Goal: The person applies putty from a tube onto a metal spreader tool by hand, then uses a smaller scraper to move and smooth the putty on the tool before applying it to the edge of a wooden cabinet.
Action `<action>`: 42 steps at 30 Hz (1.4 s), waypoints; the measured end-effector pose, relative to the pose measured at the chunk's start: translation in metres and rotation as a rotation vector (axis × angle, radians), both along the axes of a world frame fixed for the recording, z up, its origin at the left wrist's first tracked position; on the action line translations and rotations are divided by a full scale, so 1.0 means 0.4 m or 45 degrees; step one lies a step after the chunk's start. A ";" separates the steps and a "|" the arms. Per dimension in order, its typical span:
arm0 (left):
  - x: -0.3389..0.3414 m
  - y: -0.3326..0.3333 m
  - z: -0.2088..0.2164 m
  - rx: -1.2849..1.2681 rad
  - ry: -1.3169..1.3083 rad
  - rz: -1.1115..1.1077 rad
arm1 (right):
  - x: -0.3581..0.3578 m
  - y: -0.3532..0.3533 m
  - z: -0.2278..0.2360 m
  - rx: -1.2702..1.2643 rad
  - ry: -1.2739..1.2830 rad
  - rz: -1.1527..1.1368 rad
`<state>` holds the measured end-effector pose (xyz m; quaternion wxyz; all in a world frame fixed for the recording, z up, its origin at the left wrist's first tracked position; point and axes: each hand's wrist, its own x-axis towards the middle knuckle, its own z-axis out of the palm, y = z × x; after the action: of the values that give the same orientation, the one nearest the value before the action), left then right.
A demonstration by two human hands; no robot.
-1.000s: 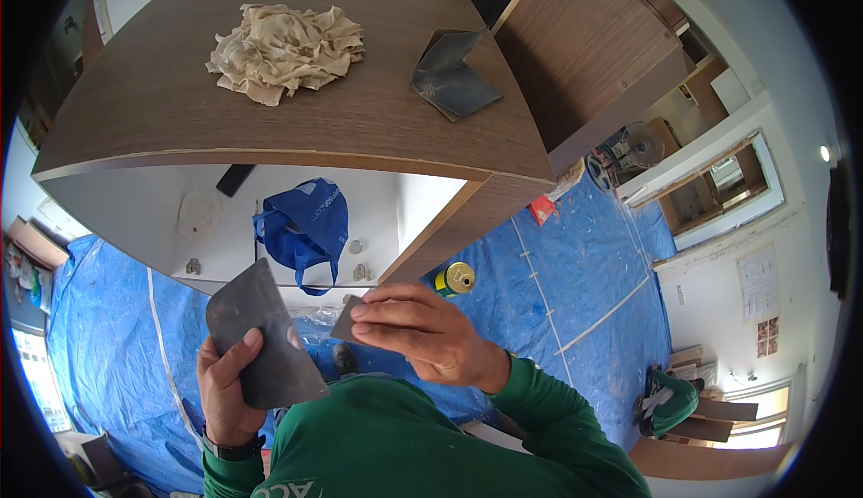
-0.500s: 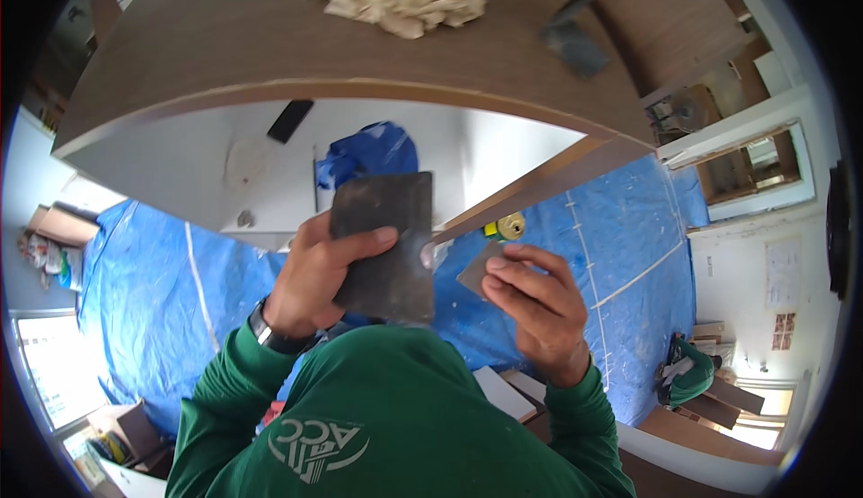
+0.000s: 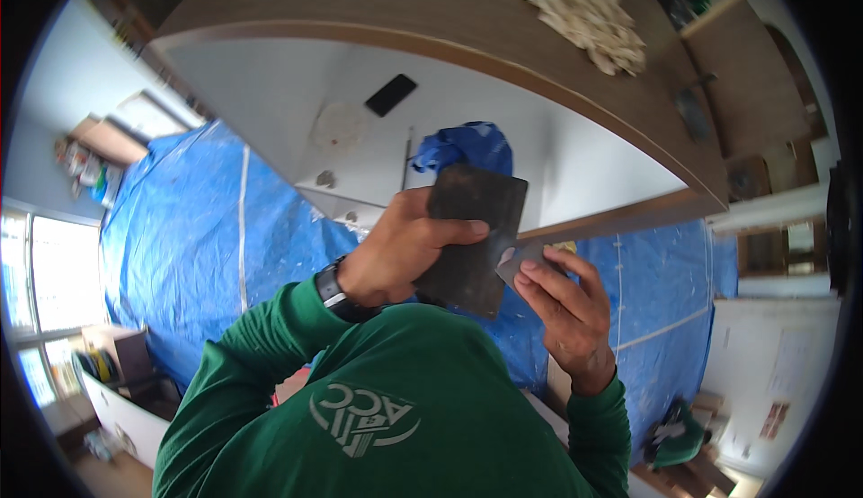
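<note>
My left hand (image 3: 395, 251) is closed on a dark, flat rectangular plate (image 3: 485, 197), thumb across its face and fingers hidden underneath. Close to the plate's right edge, my right hand (image 3: 571, 309) pinches a small grey flat scraper (image 3: 528, 260) between thumb and fingertips. A small pale dab of paste (image 3: 506, 254) shows at the scraper's left corner, beside the plate. Whether scraper and plate touch, I cannot tell.
Ahead stands a brown cabinet (image 3: 404, 35) with a white interior holding a black phone (image 3: 391, 94) and a crumpled blue bag (image 3: 476, 143). Pale shavings or scraps (image 3: 580, 17) lie on top. Blue sheeting (image 3: 198, 228) covers the floor. Another person (image 3: 679, 440) is at the lower right.
The view has turned, so the cabinet appears shifted right and tilted. My right hand has brought the scraper closer to the plate, and the pale paste now shows at the scraper's corner.
</note>
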<state>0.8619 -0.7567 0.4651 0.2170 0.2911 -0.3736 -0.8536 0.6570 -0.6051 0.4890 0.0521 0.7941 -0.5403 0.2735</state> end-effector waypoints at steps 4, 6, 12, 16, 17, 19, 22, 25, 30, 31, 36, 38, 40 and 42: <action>0.036 0.020 -0.027 0.053 -0.063 0.131 | 0.001 -0.010 0.009 0.091 -0.072 0.049; 0.041 0.037 -0.031 0.027 -0.096 0.129 | 0.013 -0.022 -0.014 0.031 -0.085 0.063; 0.086 0.094 -0.061 0.068 -0.149 0.246 | 0.015 -0.059 -0.017 0.182 -0.087 0.271; 0.095 0.130 -0.059 0.104 -0.068 0.393 | 0.046 -0.091 -0.058 0.084 -0.175 0.323; 0.106 0.129 -0.036 0.164 -0.046 0.421 | 0.046 -0.093 -0.074 0.049 -0.092 0.393; 0.119 0.136 -0.029 0.240 -0.036 0.471 | 0.033 -0.085 -0.088 0.057 -0.100 0.432; 0.137 0.156 -0.041 0.305 -0.036 0.566 | 0.042 -0.087 -0.082 0.102 -0.161 0.423; 0.142 0.169 -0.049 0.379 0.040 0.628 | 0.077 -0.088 -0.091 0.070 -0.230 0.387; 0.165 0.168 -0.057 0.418 0.016 0.663 | 0.070 -0.083 -0.114 0.044 -0.086 0.419; 0.169 0.170 -0.060 0.395 0.014 0.668 | 0.058 -0.086 -0.108 0.051 -0.074 0.421; 0.164 0.190 -0.083 0.153 -0.001 0.650 | 0.089 -0.094 -0.090 0.096 -0.012 0.410; 0.158 0.198 -0.101 0.079 -0.010 0.667 | 0.087 -0.089 -0.101 0.127 0.000 0.446; 0.157 0.201 -0.114 0.023 0.012 0.676 | 0.080 -0.093 -0.086 0.151 -0.002 0.472; 0.152 0.208 -0.123 -0.002 0.067 0.654 | 0.095 -0.101 -0.077 0.148 -0.004 0.423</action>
<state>0.9227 -0.6736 0.4158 0.4364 0.3539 -0.2822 -0.7776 0.6950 -0.6457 0.4581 -0.0408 0.8737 -0.4166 0.2479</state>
